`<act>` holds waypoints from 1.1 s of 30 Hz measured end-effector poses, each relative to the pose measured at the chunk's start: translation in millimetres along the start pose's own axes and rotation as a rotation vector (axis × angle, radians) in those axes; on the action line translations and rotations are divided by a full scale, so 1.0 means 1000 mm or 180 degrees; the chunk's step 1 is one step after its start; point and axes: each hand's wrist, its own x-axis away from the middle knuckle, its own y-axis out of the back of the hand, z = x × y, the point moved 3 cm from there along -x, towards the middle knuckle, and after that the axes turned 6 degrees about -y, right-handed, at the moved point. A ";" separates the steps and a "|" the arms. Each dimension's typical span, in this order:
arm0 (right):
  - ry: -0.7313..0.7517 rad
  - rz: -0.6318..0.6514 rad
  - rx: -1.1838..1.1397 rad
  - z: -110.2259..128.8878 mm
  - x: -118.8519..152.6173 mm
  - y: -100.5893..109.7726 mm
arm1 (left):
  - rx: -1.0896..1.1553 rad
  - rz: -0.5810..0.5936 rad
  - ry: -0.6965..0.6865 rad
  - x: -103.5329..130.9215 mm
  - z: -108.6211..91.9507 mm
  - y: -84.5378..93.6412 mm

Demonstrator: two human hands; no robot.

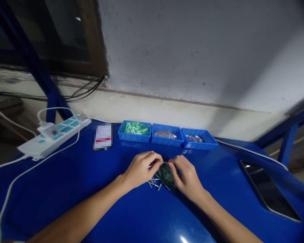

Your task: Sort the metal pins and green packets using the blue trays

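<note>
Our left hand (142, 169) and right hand (188, 177) pinch a thin stick (165, 162) that lies sideways between them, both close.

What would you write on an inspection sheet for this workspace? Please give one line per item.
Surface: blue table, glossy, glare at near edge.
Job's things: thin piece in the fingers; loose pins and green pieces below; three trays behind, holding small parts.
Clutter: phone at right; card, blurred, left of the trays.
Hands: left hand and right hand pinch the thin piece.
Cables: white cable crosses the left side, near power strip.
Surroundings: marked wall, window.
</note>
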 end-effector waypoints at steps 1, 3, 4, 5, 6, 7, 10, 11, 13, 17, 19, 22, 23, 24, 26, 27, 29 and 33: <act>0.0011 0.0023 -0.0015 0.001 0.000 0.000 | -0.0065 -0.0023 0.0009 0.000 0.000 0.001; 0.0027 0.0036 -0.0048 0.002 0.001 0.001 | -0.0156 -0.0059 0.0084 -0.001 0.002 0.003; 0.0038 0.0032 -0.0060 0.002 0.001 0.002 | -0.0193 -0.0058 0.0124 -0.001 0.003 0.003; 0.0057 0.0032 -0.0068 0.002 0.002 0.002 | -0.0220 -0.0048 0.0152 0.000 0.004 0.004; 0.0082 0.0043 -0.0070 0.002 0.002 0.002 | -0.0231 -0.0025 0.0166 0.000 0.005 0.004; 0.0105 0.0061 -0.0068 0.002 0.002 0.001 | -0.0218 0.0009 0.0176 0.000 0.005 0.003; 0.0124 0.0072 -0.0054 -0.001 0.002 -0.001 | -0.0013 0.0073 0.0237 0.003 0.007 -0.001; 0.0098 0.0044 -0.0049 -0.003 0.002 -0.001 | 0.0076 0.0049 0.0269 0.003 0.008 -0.003; 0.0014 -0.0036 -0.0046 -0.006 0.001 -0.001 | 0.0165 -0.0023 0.0288 0.004 0.008 -0.006; -0.0141 -0.0144 -0.0062 -0.008 0.000 -0.001 | -0.0066 -0.0049 0.0098 0.003 0.006 -0.007; -0.0180 -0.0199 -0.0090 -0.007 -0.001 -0.001 | -0.0115 -0.0158 0.0070 0.002 0.005 -0.005; -0.0250 -0.0313 -0.0138 -0.005 -0.001 -0.001 | 0.0003 -0.0285 0.0044 0.002 0.005 -0.004; -0.0258 -0.0342 -0.0146 -0.004 -0.002 -0.001 | 0.0009 -0.0257 -0.0002 0.002 0.004 -0.005; -0.0249 -0.0357 -0.0148 -0.004 -0.002 0.000 | -0.0024 -0.0210 -0.0054 0.002 0.002 -0.006; -0.0192 -0.0349 -0.0144 -0.003 -0.002 0.001 | -0.0171 -0.0136 -0.0148 0.002 -0.001 -0.009; -0.0159 -0.0322 -0.0144 -0.003 -0.002 0.002 | -0.0245 -0.0136 -0.0178 0.002 -0.002 -0.009; -0.0112 -0.0269 -0.0145 -0.003 -0.002 0.004 | -0.0358 -0.0204 -0.0211 0.002 -0.004 -0.010; 0.0031 -0.0212 -0.0077 0.001 -0.002 0.006 | -0.0473 -0.0325 -0.0232 0.001 -0.004 -0.006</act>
